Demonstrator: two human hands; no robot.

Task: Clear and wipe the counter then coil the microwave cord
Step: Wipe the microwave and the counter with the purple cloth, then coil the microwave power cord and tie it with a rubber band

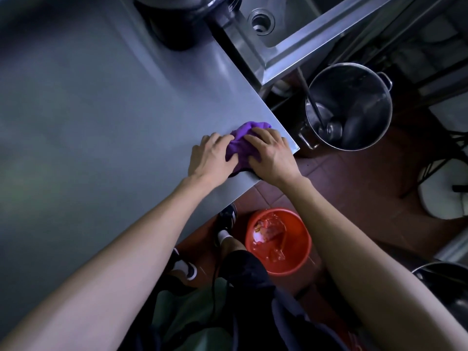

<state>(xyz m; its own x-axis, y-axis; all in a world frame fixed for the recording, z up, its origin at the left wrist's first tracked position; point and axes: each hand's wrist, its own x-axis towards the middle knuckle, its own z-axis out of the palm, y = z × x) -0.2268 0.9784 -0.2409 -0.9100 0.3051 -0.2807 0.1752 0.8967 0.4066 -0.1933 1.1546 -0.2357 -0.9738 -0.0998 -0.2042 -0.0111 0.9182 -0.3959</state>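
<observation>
Purple cloth (pixel 244 143) bunched at the near corner of the steel surface (pixel 101 110) | left hand (pixel 211 157) and right hand (pixel 272 154) both on it, fingers curled into the fabric | red bucket (pixel 278 240) on floor below | steel pot (pixel 349 106) beside the corner

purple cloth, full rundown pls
The purple cloth looks like soft fabric, bunched into a crumpled wad. It lies on the steel counter at its near corner, close to the edge. The left hand and right hand both rest on it with curled fingers, covering its sides; its far end shows.
</observation>
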